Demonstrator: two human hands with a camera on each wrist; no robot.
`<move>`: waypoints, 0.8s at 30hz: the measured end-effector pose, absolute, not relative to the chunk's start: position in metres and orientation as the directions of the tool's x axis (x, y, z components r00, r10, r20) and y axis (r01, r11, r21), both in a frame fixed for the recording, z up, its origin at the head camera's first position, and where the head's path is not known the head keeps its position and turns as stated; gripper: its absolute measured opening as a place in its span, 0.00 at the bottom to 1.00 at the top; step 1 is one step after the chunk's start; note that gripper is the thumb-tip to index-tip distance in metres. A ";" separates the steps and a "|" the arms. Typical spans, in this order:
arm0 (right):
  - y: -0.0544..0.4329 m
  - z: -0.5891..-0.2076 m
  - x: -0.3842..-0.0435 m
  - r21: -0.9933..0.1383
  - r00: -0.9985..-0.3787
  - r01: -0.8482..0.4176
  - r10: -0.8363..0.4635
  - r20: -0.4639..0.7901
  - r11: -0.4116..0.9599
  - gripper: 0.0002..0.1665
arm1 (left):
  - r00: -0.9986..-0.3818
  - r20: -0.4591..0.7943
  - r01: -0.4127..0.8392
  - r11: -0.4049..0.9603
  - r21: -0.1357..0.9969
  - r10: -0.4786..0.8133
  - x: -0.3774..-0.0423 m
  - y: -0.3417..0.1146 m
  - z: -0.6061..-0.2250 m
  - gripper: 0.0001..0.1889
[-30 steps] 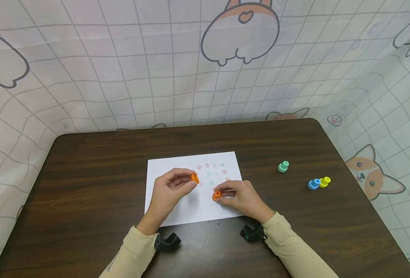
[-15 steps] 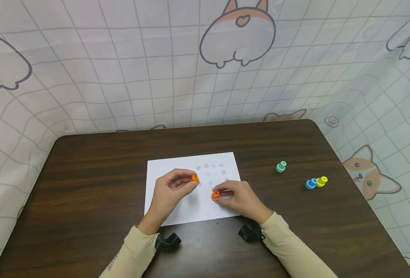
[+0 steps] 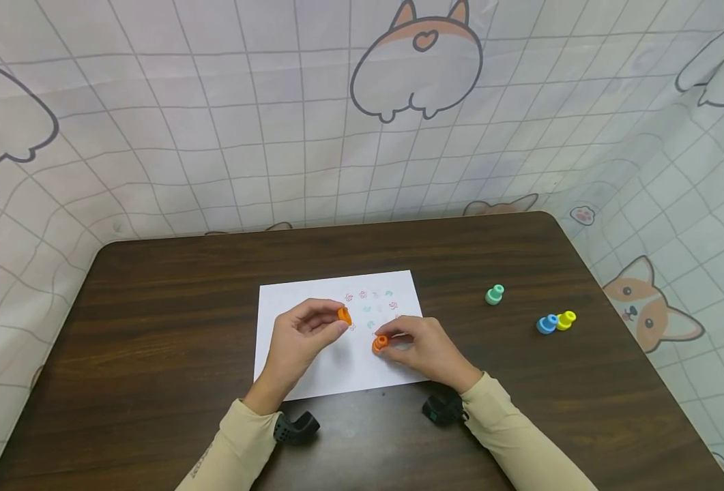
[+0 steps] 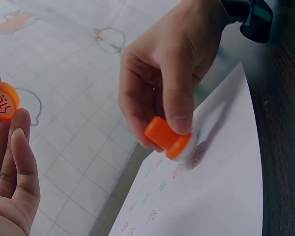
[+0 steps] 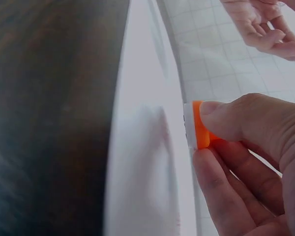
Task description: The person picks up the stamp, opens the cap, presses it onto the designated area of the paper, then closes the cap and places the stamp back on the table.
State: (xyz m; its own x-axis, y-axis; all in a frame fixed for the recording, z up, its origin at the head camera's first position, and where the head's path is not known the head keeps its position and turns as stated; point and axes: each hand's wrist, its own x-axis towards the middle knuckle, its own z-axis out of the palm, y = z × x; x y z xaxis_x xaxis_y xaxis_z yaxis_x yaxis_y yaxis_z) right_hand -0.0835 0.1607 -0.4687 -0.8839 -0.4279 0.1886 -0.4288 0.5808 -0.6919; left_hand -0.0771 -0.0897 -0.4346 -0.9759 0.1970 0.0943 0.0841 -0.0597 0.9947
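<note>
The fingers (image 5: 216,182) had barely shifted in the last second: the right hand (image 3: 429,346) pinched an orange stamp (image 3: 380,344), the left hand (image 3: 297,341) an orange cap (image 3: 344,316), so the work seemed paused, stamp uncapped. Both pieces, smooth and plastic-looking, were over thin white paper (image 3: 319,380) on the wood-grained table (image 3: 153,327), below the frame's centre.

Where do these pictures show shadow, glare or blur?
Head view: soft shadow on the paper beside the left hand, grey sheen on the table, bottom centre; left wrist view: shadow on the paper near the right hand; right wrist view: table blurred, orange stamp sharper.
</note>
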 end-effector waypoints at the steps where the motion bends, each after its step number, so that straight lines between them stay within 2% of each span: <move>1: 0.161 -0.467 -0.084 -0.700 -0.885 -0.427 -0.423 0.193 0.572 0.16 | -0.976 0.093 0.083 -0.058 0.995 0.195 -0.077 -0.090 -0.435 0.17; 6: 0.165 -0.458 -0.086 -0.754 -0.899 -0.397 -0.385 0.206 0.524 0.16 | -0.976 0.101 0.092 -0.055 0.994 0.193 -0.077 -0.092 -0.434 0.17; 12: 0.169 -0.444 -0.088 -0.767 -0.910 -0.390 -0.340 0.237 0.509 0.18 | -0.975 0.110 0.101 -0.057 0.993 0.193 -0.079 -0.093 -0.432 0.17; 24: 0.162 -0.420 -0.093 -0.799 -0.897 -0.427 -0.313 0.313 0.424 0.19 | -0.978 0.095 0.082 -0.078 0.994 0.187 -0.079 -0.094 -0.430 0.18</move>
